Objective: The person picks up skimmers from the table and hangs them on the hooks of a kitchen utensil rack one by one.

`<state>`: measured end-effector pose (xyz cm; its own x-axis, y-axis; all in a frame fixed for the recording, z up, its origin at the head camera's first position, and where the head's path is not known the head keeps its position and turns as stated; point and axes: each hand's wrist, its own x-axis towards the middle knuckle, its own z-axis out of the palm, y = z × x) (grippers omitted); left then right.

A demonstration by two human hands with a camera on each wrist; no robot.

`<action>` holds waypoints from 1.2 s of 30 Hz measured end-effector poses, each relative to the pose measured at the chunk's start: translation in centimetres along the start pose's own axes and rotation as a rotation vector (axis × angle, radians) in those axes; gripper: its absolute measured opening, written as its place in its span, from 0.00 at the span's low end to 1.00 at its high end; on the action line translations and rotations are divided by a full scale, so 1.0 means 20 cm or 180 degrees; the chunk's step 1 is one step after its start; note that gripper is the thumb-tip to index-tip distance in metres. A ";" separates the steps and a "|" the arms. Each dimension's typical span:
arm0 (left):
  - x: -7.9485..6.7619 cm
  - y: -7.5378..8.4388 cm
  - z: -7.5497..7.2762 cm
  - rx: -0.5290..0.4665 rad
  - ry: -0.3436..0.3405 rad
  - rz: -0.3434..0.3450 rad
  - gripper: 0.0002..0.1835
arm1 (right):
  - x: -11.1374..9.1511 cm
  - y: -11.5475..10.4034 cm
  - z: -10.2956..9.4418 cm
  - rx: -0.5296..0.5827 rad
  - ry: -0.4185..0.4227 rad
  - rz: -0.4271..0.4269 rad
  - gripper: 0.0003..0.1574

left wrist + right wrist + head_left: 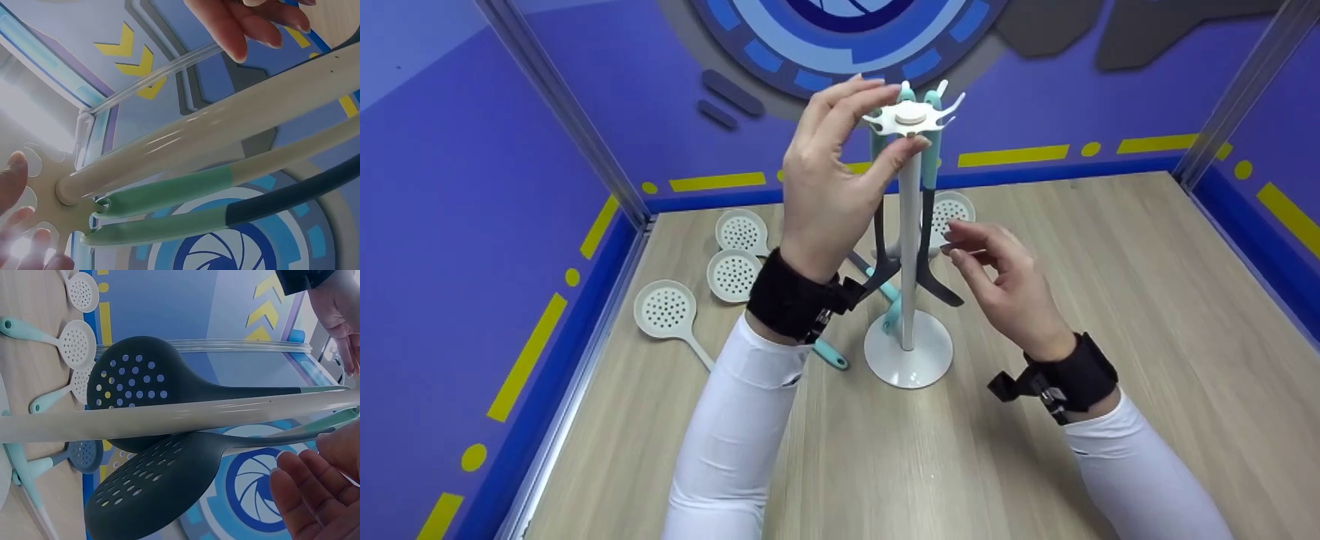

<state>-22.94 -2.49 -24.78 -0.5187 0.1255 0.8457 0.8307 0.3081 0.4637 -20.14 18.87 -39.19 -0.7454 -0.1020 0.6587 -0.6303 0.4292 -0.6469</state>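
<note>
My left hand (829, 180) is raised at the top of a white utensil stand (910, 240), thumb and fingers gripping the edge of its hooked disc (910, 120). From the hooks hang two dark skimmers (157, 495) with mint handles, their perforated heads on either side of the pole in the right wrist view. A pale-shafted utensil (270, 158) with a mint handle hangs beside a dark one. To the right of the pole, my right hand (1009, 289) holds nothing; its fingers are loosely bent close to the hanging skimmers.
Several pale skimmers (664, 309) lie on the wooden table (1110, 315) at the left. A mint handle (831, 355) lies beside the stand's round base (911, 371). One dark skimmer (85, 455) also lies on the table. Blue patterned walls (585, 97) enclose the back and sides.
</note>
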 end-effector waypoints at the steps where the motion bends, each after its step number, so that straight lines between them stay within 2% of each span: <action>1: 0.00 0.00 0.00 -0.0057 -0.0011 -0.0051 0.27 | 0.00 0.00 0.00 -0.0013 -0.0004 0.0004 0.24; 4: 0.00 0.00 0.00 -0.0181 -0.0029 -0.0145 0.31 | 0.00 0.00 0.01 -0.0046 -0.0007 0.0009 0.24; 7: 0.01 0.01 -0.01 -0.0151 -0.0034 -0.0239 0.32 | 0.00 0.01 0.01 -0.0082 -0.0005 0.0020 0.24; 14: 0.01 0.09 -0.04 -0.0220 -0.0042 -0.0363 0.28 | 0.02 0.04 0.01 -0.0168 0.0034 0.0059 0.23; 18: 0.01 0.10 -0.05 -0.0265 -0.0033 -0.0355 0.27 | 0.04 0.11 0.00 -0.0193 0.0081 0.0134 0.22; 24: 0.01 0.07 -0.04 -0.0269 -0.0010 -0.0325 0.27 | 0.06 0.29 -0.01 -0.0358 0.0024 0.0418 0.19; 28: 0.00 0.07 -0.04 -0.0262 0.0017 -0.0343 0.26 | 0.10 0.45 0.03 -0.0511 -0.0331 0.0686 0.19; 32: 0.00 0.09 -0.04 -0.0250 0.0011 -0.0428 0.26 | 0.12 0.60 0.08 -0.0636 -0.1027 0.1057 0.21; 35: 0.00 0.10 -0.04 -0.0248 -0.0002 -0.0431 0.25 | 0.13 0.68 0.12 -0.0871 -0.1496 0.1176 0.23; 36: 0.00 0.10 -0.04 -0.0247 -0.0005 -0.0431 0.25 | 0.14 0.70 0.14 -0.0950 -0.1602 0.1121 0.24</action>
<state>-21.21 -2.62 -23.60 -0.6272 0.0893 0.7737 0.7663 0.2484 0.5926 -31.63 22.16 -47.53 -0.9507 -0.2848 0.1228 -0.2988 0.7350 -0.6087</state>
